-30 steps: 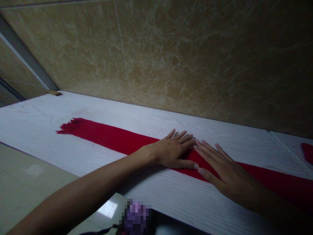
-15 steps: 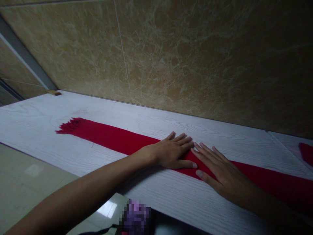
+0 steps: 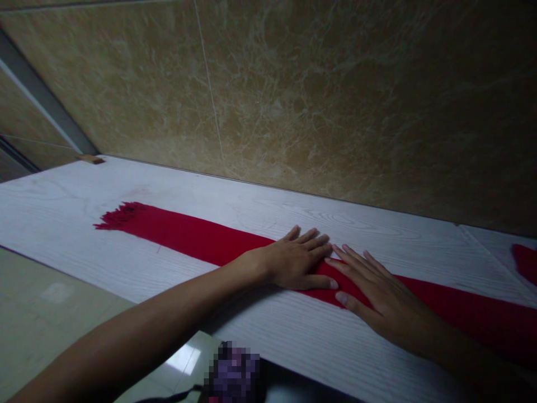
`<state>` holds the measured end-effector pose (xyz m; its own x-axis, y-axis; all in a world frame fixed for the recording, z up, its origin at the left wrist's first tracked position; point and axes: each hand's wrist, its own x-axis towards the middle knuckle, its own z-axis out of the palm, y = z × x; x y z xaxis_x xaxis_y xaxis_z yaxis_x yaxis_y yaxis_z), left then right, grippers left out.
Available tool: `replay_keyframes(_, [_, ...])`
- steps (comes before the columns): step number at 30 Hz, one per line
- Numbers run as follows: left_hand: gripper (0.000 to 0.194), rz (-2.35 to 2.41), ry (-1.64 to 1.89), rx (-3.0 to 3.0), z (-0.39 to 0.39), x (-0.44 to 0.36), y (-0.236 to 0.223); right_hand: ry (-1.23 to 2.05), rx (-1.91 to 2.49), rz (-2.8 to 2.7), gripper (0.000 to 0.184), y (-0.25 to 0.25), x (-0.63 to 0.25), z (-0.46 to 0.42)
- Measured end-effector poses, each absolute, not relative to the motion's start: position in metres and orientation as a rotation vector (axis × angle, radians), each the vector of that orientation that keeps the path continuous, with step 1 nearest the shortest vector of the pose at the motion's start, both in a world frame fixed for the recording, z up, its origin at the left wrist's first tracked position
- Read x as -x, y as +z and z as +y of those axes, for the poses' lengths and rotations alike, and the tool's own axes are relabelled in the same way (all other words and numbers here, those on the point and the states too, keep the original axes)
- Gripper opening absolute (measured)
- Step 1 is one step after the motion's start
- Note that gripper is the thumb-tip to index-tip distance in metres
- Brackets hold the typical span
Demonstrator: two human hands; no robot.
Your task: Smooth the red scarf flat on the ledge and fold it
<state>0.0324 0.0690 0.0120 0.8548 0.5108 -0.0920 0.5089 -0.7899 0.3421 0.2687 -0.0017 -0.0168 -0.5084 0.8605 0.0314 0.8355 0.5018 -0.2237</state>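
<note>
A long red scarf [image 3: 197, 237] lies flat in a narrow strip across the white wood-grain table [image 3: 226, 198], its fringed end at the left. My left hand [image 3: 296, 263] rests palm down on the middle of the scarf, fingers stretched out. Just to its right, my right hand [image 3: 377, 299] also lies on the scarf with fingers extended, its tips close to the left fingertips. Both hands are open and press on the cloth without grasping it. The scarf's far right end runs out of view.
Behind the table stands a brown marbled tile wall [image 3: 319, 101]. Another red piece of cloth [image 3: 524, 262] lies at the right edge. A small brown block [image 3: 90, 159] sits at the far left corner. A pixelated purple object [image 3: 235, 372] is below the table's front edge.
</note>
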Motion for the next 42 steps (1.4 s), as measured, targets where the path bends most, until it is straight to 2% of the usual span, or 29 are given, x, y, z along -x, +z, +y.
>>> replay_keyframes(42, [0.087, 0.777, -0.004, -2.670, 0.0684, -0.0316, 0.0133, 0.196, 1.464, -2.608, 0.069, -0.0192, -0.2677, -0.0021])
